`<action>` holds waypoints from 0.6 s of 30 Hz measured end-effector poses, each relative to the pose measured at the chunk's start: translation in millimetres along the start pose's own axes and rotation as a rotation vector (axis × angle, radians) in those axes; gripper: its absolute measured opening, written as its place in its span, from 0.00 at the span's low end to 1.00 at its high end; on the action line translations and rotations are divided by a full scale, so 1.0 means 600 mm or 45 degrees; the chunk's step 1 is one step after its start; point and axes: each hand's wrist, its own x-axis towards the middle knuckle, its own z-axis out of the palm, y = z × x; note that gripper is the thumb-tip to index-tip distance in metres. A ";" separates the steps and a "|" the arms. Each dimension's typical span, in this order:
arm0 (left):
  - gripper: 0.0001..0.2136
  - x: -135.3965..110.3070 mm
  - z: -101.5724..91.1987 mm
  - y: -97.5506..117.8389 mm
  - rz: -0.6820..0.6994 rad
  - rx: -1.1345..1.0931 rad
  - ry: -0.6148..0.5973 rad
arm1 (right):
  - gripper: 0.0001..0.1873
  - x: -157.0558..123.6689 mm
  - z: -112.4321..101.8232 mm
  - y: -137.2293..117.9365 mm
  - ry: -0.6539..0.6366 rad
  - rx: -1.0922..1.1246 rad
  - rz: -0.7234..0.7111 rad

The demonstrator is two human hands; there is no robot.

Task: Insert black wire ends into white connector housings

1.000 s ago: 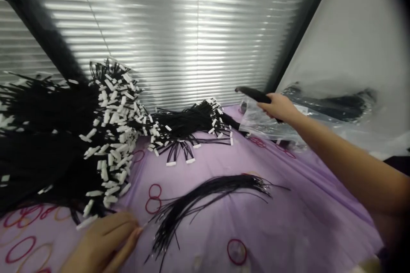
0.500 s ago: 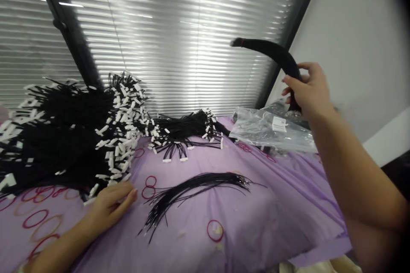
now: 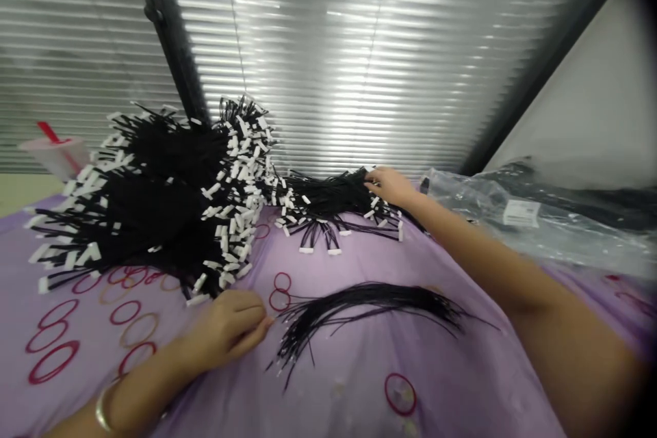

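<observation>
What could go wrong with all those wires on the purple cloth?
The right hand is on a bunch of black wires that touches the big pile, so pulling might tangle them together. The left hand's fingers are very close to a loose bunch of thin wires, which could get bumped and spread apart. Red rubber bands lying beside it might catch in the wires.

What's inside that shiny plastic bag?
The plastic bag holds black wires. The white label and crinkly plastic cover parts of them, so I can't see their ends.
</observation>
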 end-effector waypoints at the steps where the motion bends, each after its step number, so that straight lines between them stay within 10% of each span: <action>1: 0.10 0.000 0.000 0.001 0.021 0.008 -0.021 | 0.17 0.029 0.018 -0.020 0.011 0.024 -0.031; 11: 0.11 -0.010 0.007 0.010 0.082 0.053 -0.103 | 0.13 0.133 0.147 -0.147 0.125 0.410 -0.134; 14: 0.12 -0.009 0.006 0.012 0.098 0.030 -0.107 | 0.16 0.142 0.091 -0.138 0.329 0.495 0.047; 18: 0.12 -0.010 0.003 0.009 0.077 -0.084 -0.130 | 0.32 0.174 -0.079 -0.110 0.640 0.556 0.309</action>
